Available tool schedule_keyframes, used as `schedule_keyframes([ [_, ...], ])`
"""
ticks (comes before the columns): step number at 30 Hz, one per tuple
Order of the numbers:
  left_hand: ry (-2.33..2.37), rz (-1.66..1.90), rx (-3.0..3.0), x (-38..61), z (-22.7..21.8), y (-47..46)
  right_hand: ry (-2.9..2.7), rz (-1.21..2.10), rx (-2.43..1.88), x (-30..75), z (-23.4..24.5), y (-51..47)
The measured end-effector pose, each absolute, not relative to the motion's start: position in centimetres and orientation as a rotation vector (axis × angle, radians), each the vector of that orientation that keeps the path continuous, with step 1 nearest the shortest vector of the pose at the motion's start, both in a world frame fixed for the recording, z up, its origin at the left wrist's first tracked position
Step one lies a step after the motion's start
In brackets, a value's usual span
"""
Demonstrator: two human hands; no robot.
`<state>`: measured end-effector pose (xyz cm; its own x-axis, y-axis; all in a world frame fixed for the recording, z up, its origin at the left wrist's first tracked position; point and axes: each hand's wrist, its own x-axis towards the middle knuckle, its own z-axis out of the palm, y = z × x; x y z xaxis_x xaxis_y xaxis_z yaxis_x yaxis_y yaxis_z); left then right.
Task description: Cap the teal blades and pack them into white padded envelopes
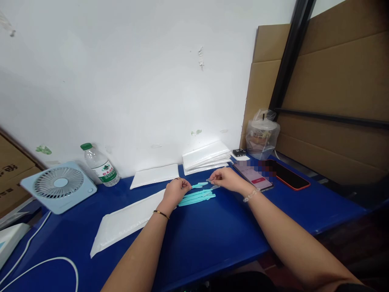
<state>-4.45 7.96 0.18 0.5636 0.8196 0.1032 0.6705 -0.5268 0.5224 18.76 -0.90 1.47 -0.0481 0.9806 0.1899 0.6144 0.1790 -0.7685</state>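
Observation:
Both my hands meet over the middle of a blue table (pixel 212 239). My left hand (pixel 175 191) is closed, pinching one end of a thin teal strip (pixel 199 185). My right hand (pixel 222 177) is closed too, its fingertips pinching the other end of that strip, where a small clear or grey tip shows. Just below the hands lies a small pile of several more teal strips (pixel 197 196) on the table. A white padded envelope (pixel 127 221) lies flat to the left, partly under my left wrist.
A light-blue desk fan (pixel 60 185) and a water bottle (pixel 101 165) stand at the back left. More white envelopes (pixel 154 175) and a stack (pixel 206 156) lie by the wall. Two phones (pixel 253 175) (pixel 291 177), a bagged drink (pixel 261 136) and cardboard (pixel 334 101) are at right. White cables (pixel 39 263) run at left.

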Motion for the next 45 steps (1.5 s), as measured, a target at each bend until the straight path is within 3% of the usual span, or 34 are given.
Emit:
schedule_keyframes([
  [12, 1.15, 0.207, 2.638, -4.6, 1.9, 6.2, -2.092, 0.333, -1.828, 19.3, 1.3, -1.0],
  [20, 1.167, 0.253, 2.622, -4.6, 1.4, 6.5, -2.092, 0.301, -1.799, 19.2, 2.0, -1.3],
  [30, 1.14, 0.387, 2.506, -5.1, 1.7, 6.8, -1.708, 0.498, -1.511, 19.5, 1.8, -0.9],
  [35, 1.146, 0.393, 2.477, -5.3, 1.8, 6.9, -1.374, 0.871, -1.375, 19.5, 1.9, -0.4],
  [45, 1.118, 0.399, 2.479, -5.2, 1.8, 7.0, -1.374, 0.963, -1.255, 19.0, 1.4, -0.2],
])
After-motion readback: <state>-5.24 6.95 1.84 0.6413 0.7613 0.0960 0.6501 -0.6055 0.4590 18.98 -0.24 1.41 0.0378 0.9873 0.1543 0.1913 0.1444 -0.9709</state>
